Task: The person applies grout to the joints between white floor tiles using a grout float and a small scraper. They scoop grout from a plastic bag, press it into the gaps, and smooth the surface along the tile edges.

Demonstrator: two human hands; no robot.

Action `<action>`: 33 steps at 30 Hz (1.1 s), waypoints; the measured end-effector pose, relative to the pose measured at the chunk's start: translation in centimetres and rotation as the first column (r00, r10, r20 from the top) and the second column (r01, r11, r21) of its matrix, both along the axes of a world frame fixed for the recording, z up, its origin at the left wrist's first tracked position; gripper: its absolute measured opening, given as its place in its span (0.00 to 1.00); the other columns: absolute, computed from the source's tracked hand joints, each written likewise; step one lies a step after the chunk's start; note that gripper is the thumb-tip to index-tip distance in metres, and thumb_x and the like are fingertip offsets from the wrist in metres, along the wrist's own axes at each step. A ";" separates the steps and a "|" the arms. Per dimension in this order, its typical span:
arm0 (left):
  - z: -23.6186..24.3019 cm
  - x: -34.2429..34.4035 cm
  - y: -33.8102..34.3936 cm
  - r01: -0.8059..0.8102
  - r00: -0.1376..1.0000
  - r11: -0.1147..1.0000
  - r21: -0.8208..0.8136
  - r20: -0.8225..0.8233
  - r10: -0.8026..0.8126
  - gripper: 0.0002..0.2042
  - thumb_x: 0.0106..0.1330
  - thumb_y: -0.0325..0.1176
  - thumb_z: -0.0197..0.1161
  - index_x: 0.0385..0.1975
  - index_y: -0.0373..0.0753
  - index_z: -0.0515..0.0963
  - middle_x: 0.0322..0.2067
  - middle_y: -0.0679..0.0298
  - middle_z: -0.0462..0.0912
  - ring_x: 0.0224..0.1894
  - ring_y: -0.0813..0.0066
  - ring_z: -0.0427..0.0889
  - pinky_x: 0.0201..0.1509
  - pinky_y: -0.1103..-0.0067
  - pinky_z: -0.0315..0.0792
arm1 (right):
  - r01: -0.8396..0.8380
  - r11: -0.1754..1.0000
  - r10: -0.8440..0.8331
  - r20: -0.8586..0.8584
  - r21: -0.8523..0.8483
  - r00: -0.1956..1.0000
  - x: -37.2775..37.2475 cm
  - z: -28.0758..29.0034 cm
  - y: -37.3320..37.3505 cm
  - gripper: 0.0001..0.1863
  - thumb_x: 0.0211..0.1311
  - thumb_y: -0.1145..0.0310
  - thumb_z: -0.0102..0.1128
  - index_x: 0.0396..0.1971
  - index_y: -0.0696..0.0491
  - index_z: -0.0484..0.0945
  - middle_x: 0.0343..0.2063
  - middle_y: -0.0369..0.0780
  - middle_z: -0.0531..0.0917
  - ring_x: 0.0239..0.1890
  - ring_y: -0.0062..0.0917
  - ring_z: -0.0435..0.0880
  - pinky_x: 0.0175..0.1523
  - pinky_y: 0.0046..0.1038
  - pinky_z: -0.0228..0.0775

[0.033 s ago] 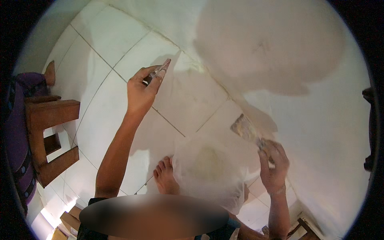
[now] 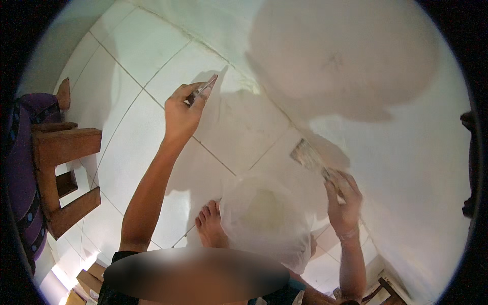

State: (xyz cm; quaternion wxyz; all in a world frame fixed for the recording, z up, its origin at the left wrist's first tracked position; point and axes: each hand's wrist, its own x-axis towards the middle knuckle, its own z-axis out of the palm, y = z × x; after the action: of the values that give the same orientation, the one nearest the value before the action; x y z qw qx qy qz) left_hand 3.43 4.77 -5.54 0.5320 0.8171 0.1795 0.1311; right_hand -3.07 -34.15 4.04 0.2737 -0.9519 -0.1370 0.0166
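Observation:
My right hand is closed round the handle of a putty knife, whose wide blade is smeared whitish-grey. The blade points up and left, close to the foot of the white wall. Further up and to the left, my left hand grips a thin flat scraper, seen almost edge-on; a dark part shows between the fingers. Below and between my hands is a whitish, cloudy plastic bag with a pale yellowish patch in its middle; its contents cannot be made out.
White floor tiles meet the wall along a slanting seam. My bare foot stands left of the bag. At the left are a wooden stool and another person's foot and purple patterned cloth. Wooden furniture shows at lower right.
My right hand has moved slightly up and left with the putty knife. My left hand has shifted a little to the right, still gripping the scraper.

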 end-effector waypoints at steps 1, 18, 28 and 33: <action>-1.6 1.4 0.4 0.012 1.000 0.993 0.121 -0.008 -0.011 0.14 0.70 0.32 0.69 0.49 0.30 0.86 0.31 0.60 0.83 0.31 0.71 0.79 0.36 0.74 0.73 | 0.018 1.000 -0.018 0.004 -0.023 1.000 1.4 -2.7 0.6 0.14 0.64 0.76 0.68 0.50 0.53 0.88 0.45 0.47 0.89 0.47 0.42 0.87 0.53 0.37 0.81; -9.9 7.4 2.9 0.002 0.992 0.868 0.497 0.108 -0.065 0.11 0.66 0.33 0.67 0.43 0.34 0.86 0.38 0.56 0.83 0.46 0.55 0.81 0.54 0.63 0.71 | 0.639 0.664 0.126 -0.901 0.388 0.415 8.2 -13.5 15.7 0.19 0.65 0.60 0.77 0.35 0.64 0.84 0.23 0.38 0.83 0.17 0.18 0.76 0.22 0.23 0.65; -10.0 7.3 3.0 -0.017 0.990 0.890 0.456 0.134 -0.050 0.10 0.65 0.32 0.69 0.44 0.36 0.85 0.36 0.54 0.83 0.40 0.51 0.82 0.48 0.62 0.75 | 0.869 0.297 0.134 -0.919 0.395 0.372 12.5 -16.9 18.7 0.10 0.65 0.67 0.74 0.36 0.59 0.84 0.27 0.40 0.86 0.21 0.24 0.83 0.23 0.25 0.76; -9.9 7.4 2.9 -0.036 0.983 0.881 0.471 0.174 -0.053 0.08 0.64 0.30 0.69 0.41 0.35 0.85 0.35 0.55 0.83 0.41 0.53 0.81 0.51 0.63 0.73 | 0.924 0.051 0.096 -0.923 0.378 0.372 13.4 -18.0 18.6 0.05 0.67 0.73 0.70 0.38 0.56 0.83 0.28 0.39 0.86 0.21 0.24 0.84 0.21 0.23 0.79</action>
State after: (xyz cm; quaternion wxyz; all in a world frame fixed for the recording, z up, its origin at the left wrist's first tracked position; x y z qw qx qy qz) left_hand 10.79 7.64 -15.41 0.3315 0.9073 0.0894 0.2427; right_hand 10.34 -15.54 -13.98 0.7856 -0.4339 0.3678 0.2434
